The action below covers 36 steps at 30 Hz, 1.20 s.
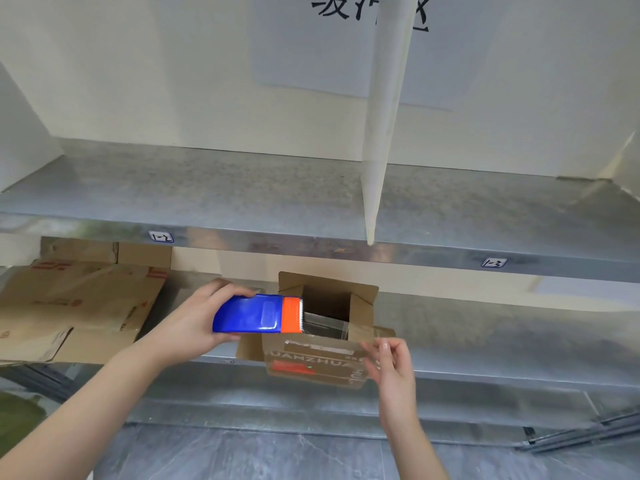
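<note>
A small brown cardboard box (313, 363) stands on the lower metal shelf (485, 341) with its top flaps open. My left hand (194, 323) grips a blue tape dispenser (256, 313) with an orange toothed end, held level just left of the box opening. A strip of clear tape (327, 324) runs from the dispenser's teeth across the box toward the right. My right hand (389, 362) pinches the free end of that tape at the box's front right corner.
Flattened cardboard boxes (72, 306) lie on the lower shelf at the left. An upper metal shelf (242, 195) spans the view, split by a white divider (377, 161). Grey floor tiles (277, 455) show below. A paper sign (311, 46) hangs on the back wall.
</note>
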Each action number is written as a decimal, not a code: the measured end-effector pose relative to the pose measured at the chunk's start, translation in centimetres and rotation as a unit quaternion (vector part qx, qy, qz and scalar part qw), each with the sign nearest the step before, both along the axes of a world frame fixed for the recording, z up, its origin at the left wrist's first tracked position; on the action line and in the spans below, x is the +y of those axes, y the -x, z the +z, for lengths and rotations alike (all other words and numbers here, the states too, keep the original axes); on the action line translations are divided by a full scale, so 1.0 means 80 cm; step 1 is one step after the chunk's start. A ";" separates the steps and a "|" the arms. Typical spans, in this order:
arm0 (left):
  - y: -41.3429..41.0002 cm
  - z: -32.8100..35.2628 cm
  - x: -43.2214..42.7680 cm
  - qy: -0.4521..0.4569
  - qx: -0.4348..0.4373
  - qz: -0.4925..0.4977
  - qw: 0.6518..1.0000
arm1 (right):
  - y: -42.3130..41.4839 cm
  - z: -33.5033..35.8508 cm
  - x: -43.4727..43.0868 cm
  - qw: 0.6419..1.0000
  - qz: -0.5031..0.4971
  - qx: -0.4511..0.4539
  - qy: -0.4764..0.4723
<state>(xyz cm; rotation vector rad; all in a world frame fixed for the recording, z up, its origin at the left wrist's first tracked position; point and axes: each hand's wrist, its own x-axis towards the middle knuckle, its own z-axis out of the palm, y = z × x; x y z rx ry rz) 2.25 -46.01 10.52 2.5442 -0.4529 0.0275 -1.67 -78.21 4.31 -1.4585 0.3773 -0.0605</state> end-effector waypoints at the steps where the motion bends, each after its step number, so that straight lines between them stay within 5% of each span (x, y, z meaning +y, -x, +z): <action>1: -0.002 -0.003 -0.001 -0.001 0.002 0.004 1.000 | -0.006 -0.002 0.000 1.000 0.002 0.001 -0.005; 15: -0.031 -0.020 0.007 0.004 0.006 0.010 1.000 | -0.063 -0.001 -0.024 0.995 0.060 0.073 0.041; 25: -0.018 -0.016 0.012 0.036 0.006 0.033 0.999 | -0.071 -0.001 -0.019 0.987 0.089 -0.005 -0.137; 36: -0.017 -0.028 0.013 -0.002 0.068 0.004 0.998 | -0.061 0.016 -0.033 0.966 0.220 0.084 0.110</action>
